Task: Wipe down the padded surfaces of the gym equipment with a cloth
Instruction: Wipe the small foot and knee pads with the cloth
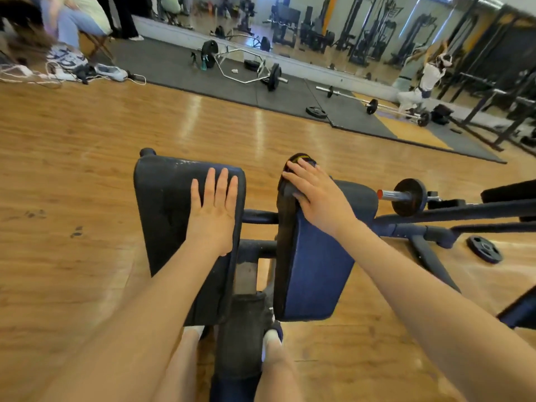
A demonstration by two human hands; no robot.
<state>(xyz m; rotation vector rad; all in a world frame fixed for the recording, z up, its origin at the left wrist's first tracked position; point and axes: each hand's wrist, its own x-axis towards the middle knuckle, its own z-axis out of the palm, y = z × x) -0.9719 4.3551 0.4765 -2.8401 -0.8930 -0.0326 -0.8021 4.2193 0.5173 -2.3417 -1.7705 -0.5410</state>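
We are seeing a hex bar (246, 69) lying on the dark mat (179, 68), a loose weight plate (484, 249) resting on the wooden floor (72, 169).

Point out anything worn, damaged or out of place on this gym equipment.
The left pad looks scuffed and cracked along its top edge, unlike the smoother blue right pad. A loose weight plate lies on the wooden floor beside the frame.

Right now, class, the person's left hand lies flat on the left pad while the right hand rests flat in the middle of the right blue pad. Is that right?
Not quite. The head view shows the left hand flat on the left pad, as stated, but the right hand is not in the middle of the right blue pad: it rests at the pad's far top edge, fingers over a dark cloth.
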